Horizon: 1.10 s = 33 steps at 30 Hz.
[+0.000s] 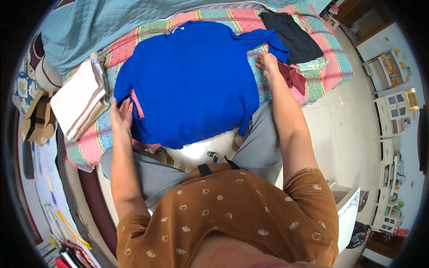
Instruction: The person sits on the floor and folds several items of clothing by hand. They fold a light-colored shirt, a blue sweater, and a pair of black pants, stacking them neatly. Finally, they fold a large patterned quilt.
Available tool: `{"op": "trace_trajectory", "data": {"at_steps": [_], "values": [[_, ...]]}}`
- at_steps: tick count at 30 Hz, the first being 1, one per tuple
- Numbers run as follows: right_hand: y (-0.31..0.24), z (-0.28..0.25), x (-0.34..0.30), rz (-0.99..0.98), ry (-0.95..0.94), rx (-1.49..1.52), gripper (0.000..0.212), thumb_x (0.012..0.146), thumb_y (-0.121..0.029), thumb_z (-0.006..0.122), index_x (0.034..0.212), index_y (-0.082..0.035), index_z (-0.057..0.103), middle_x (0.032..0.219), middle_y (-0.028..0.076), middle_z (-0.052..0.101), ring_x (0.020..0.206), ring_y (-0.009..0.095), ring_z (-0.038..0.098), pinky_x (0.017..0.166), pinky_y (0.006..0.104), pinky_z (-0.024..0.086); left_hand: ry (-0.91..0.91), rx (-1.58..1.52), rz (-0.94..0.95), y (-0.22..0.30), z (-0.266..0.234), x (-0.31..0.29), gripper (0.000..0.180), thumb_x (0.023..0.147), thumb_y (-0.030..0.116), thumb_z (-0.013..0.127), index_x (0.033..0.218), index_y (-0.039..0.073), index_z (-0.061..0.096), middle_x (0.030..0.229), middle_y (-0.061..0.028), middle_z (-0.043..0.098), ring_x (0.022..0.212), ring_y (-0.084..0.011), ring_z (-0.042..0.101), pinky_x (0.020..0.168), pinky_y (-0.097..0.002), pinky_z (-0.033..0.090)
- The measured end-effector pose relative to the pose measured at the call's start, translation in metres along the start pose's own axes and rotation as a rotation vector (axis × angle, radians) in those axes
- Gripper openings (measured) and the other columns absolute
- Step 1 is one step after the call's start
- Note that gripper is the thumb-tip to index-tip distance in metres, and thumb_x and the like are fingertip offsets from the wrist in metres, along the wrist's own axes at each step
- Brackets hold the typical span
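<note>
Head view: my only feed, looking down on a bed with a blue sweater (192, 80) laid out flat.
Sweater: on the bed's near part, collar at the far side, pale label at the neck; hem toward the wearer, reaching past the bed edge between the knees, its right corner over the trousers (261, 143).
Left hand (121, 117): at the end of the left sleeve, palm up, fingers a bit apart. I can't tell if cloth is pinched.
Right hand (267, 64): just beside the bent right sleeve, palm partly up, fingers half curled. Can't tell from here if it grips or only touches.
Left sleeve (124, 78): runs down beside the body; a strip of bedspread (313, 87) shows between.
Right sleeve (257, 39): out to the side, then bent back toward the wearer, close by the black garment (292, 38).
Right side: black garment lies flat near the bed's far right; maroon cloth (292, 78) sits nearer, beside the right wrist.
Left side: folded white stack (78, 96) on the bed, cardboard box (39, 118) beyond it.
Far side: blue quilt (111, 29) along the back of the bed.
Wearer: brown patterned top (232, 201), grey trousers, seated pose, knees apart at the bed edge.
</note>
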State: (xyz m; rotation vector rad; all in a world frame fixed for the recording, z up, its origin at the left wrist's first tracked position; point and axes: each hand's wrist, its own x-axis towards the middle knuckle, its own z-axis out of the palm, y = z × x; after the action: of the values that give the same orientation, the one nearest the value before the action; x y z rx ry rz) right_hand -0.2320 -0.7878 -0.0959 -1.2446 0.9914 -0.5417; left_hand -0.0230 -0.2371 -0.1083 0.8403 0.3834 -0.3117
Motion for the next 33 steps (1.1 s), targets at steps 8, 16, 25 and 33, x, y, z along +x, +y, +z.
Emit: {"op": "trace_trajectory", "data": {"at_steps": [8,16,25,33], "values": [[-0.017,0.000,0.045,0.174,-0.100,0.648,0.029,0.103,-0.022,0.049,0.124,-0.003,0.052,0.137,0.024,0.050,0.126,0.041,0.052,0.105,0.0574,0.043,-0.045,-0.175,0.084,0.003,0.019,-0.003,0.044,0.103,0.038,0.050,0.129,0.003,0.051,0.137,-0.0156,0.053,0.129,-0.0325,0.050,0.111,-0.0496,0.036],[-0.034,0.007,0.072,0.092,-0.367,1.034,0.017,0.096,-0.018,0.054,0.105,-0.005,0.061,0.104,0.012,0.069,0.099,0.031,0.065,0.095,0.0511,0.048,-0.169,0.026,0.300,0.010,0.051,-0.031,0.047,0.102,0.041,0.053,0.135,0.009,0.047,0.141,-0.0166,0.050,0.131,-0.0352,0.048,0.109,-0.0522,0.037],[-0.057,-0.045,0.080,0.041,0.026,1.003,0.014,0.084,-0.009,0.054,0.096,-0.009,0.060,0.086,0.006,0.064,0.066,0.022,0.056,0.073,0.0421,0.052,-0.014,0.196,0.261,0.027,0.029,-0.012,0.051,0.101,0.040,0.055,0.129,-0.001,0.050,0.125,-0.0198,0.059,0.109,-0.0319,0.061,0.092,-0.0427,0.050],[-0.038,-0.092,0.090,0.015,0.146,0.769,0.020,0.099,-0.026,0.048,0.100,-0.010,0.061,0.094,0.006,0.066,0.084,0.022,0.063,0.082,0.0438,0.050,-0.348,0.667,0.023,0.009,0.069,-0.037,0.037,0.101,0.035,0.056,0.103,0.001,0.068,0.095,-0.0122,0.072,0.081,-0.0186,0.069,0.073,-0.0315,0.054]]}}
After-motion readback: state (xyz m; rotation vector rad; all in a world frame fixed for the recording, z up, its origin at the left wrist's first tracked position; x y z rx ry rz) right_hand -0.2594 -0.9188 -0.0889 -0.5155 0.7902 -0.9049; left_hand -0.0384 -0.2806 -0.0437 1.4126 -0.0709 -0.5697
